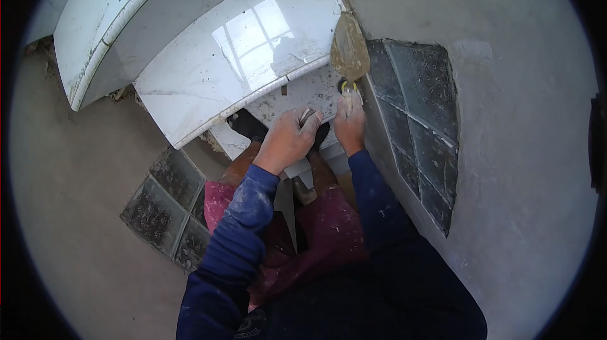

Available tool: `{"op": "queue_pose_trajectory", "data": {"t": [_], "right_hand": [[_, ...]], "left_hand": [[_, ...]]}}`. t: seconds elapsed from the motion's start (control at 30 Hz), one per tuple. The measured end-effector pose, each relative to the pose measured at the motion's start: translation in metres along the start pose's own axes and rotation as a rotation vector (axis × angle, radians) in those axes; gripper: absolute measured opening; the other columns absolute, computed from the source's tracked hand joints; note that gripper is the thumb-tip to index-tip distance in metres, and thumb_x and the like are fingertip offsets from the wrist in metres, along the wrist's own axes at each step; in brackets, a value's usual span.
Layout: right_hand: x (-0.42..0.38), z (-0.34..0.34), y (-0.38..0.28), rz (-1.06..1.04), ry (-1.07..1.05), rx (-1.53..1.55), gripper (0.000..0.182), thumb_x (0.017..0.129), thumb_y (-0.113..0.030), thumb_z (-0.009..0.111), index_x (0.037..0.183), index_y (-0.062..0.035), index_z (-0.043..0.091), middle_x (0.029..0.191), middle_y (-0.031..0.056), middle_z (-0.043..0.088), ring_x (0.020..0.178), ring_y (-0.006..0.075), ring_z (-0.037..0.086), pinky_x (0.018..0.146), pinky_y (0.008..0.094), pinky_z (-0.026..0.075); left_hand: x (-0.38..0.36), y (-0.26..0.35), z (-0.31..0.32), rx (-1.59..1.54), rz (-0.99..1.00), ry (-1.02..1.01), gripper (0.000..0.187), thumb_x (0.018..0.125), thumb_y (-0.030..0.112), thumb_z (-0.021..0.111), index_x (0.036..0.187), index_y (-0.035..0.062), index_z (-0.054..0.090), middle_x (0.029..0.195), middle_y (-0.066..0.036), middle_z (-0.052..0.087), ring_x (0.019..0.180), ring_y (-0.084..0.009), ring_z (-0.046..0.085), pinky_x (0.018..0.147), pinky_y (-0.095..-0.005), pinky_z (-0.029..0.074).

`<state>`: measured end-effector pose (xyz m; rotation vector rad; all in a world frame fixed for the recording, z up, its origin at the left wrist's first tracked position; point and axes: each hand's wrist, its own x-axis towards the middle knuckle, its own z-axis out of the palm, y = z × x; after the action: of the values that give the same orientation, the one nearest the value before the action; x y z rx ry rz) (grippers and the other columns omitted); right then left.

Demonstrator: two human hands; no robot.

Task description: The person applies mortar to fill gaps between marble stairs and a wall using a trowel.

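Observation:
A dusty trowel [349, 49] with a pointed, mortar-smeared blade is held by its handle in my right hand [350, 126], the blade pointing away from me beside the wall. My left hand [292, 137], coated in pale dust, is closed around a small greyish object [306, 116] that shows only in part between thumb and fingers. Both hands are in front of my body, a short gap apart, over a white marble step [303, 90]. A small dark mark or slot lies on that step beyond my left hand.
Curved white marble stairs [253, 36] rise at the upper left, with a higher step [120, 11] beyond. Glass-block panels stand in the right wall [417, 118] and the left wall [171, 201]. My feet in dark footwear are on the lower step.

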<state>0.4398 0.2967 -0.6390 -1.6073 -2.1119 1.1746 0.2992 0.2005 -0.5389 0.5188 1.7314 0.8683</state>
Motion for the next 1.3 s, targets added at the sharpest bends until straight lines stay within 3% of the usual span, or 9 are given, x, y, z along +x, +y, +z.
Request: {"op": "queue_pose_trajectory", "data": {"t": [0.13,0.33,0.47,0.57,0.73,0.87,1.03,1.2,1.3], "right_hand": [[0.000,0.000,0.005,0.026,-0.021,0.001,0.040,0.097,-0.024,0.054,0.126,0.0027,0.051,0.102,0.0304,0.064,0.098,0.0477,0.062,0.082,0.0471,0.049],[-0.024,-0.015,0.006,-0.019,-0.251,0.012,0.042,0.096,-0.025,0.055,0.128,0.0024,0.053,0.107,0.0307,0.063,0.102,0.0477,0.060,0.085,0.0461,0.050],[-0.027,-0.024,-0.020,-0.011,-0.489,0.189,0.040,0.099,-0.025,0.052,0.126,0.0045,0.056,0.112,0.0234,0.067,0.103,0.0324,0.066,0.088,0.0379,0.049],[-0.027,-0.019,-0.036,0.095,-0.474,0.303,0.039,0.101,-0.024,0.050,0.124,0.0062,0.057,0.111,0.0213,0.067,0.102,0.0254,0.064,0.089,0.0346,0.048],[-0.056,-0.021,-0.076,-0.183,-0.492,0.138,0.036,0.100,-0.020,0.049,0.126,0.0056,0.057,0.113,0.0243,0.064,0.103,0.0299,0.062,0.091,0.0367,0.047],[-0.075,-0.030,-0.122,-0.710,-0.248,-0.230,0.034,0.092,-0.012,0.058,0.122,0.0023,0.059,0.110,0.0225,0.060,0.103,0.0373,0.055,0.091,0.0444,0.043],[-0.100,-0.017,-0.159,-0.954,-0.303,-0.556,0.034,0.076,-0.012,0.067,0.107,-0.0007,0.063,0.106,0.0184,0.057,0.104,0.0371,0.052,0.095,0.0480,0.036],[-0.090,0.021,-0.136,-0.870,-0.544,-0.328,0.029,0.078,-0.005,0.063,0.106,0.0018,0.065,0.092,0.0185,0.057,0.091,0.0377,0.056,0.080,0.0466,0.043],[-0.087,0.009,-0.152,-0.892,-0.522,-0.280,0.022,0.079,0.001,0.061,0.101,0.0017,0.064,0.084,0.0182,0.056,0.081,0.0382,0.057,0.073,0.0443,0.046]], "left_hand": [[0.000,-0.008,0.007,0.049,0.040,-0.004,0.034,0.097,0.029,0.056,0.095,-0.0035,0.063,0.065,-0.010,0.054,0.063,-0.0174,0.049,0.064,-0.0358,0.044],[0.001,-0.020,0.020,0.156,0.070,-0.004,0.033,0.097,0.028,0.052,0.093,-0.0031,0.061,0.073,-0.025,0.059,0.067,-0.0384,0.056,0.070,-0.0456,0.045],[0.013,-0.046,0.037,0.126,0.109,0.201,0.035,0.095,0.029,0.052,0.100,-0.0048,0.060,0.090,-0.031,0.062,0.085,-0.0444,0.059,0.078,-0.0458,0.047],[0.011,-0.033,0.032,-0.130,-0.084,0.249,0.040,0.095,0.031,0.056,0.109,-0.0068,0.057,0.101,-0.027,0.063,0.093,-0.0355,0.061,0.084,-0.0408,0.048],[-0.001,-0.029,0.024,-0.646,-0.132,0.250,0.040,0.096,0.027,0.058,0.114,-0.0079,0.054,0.109,-0.018,0.062,0.100,-0.0205,0.059,0.085,-0.0344,0.048],[-0.007,-0.036,0.006,-0.818,-0.074,0.480,0.037,0.098,0.021,0.055,0.122,-0.0068,0.052,0.111,-0.018,0.063,0.099,-0.0215,0.060,0.085,-0.0348,0.048],[-0.014,-0.050,-0.005,-0.780,-0.124,0.866,0.038,0.098,0.022,0.055,0.121,-0.0073,0.052,0.109,-0.022,0.063,0.100,-0.0283,0.060,0.089,-0.0379,0.046],[-0.020,-0.056,-0.031,-0.784,-0.164,0.990,0.038,0.097,0.024,0.052,0.114,-0.0085,0.057,0.111,-0.031,0.061,0.108,-0.0454,0.057,0.094,-0.0450,0.044],[-0.012,-0.070,-0.031,-1.087,-0.072,0.940,0.029,0.095,0.022,0.057,0.103,-0.0061,0.061,0.093,-0.019,0.064,0.087,-0.0261,0.060,0.080,-0.0376,0.046]]}}
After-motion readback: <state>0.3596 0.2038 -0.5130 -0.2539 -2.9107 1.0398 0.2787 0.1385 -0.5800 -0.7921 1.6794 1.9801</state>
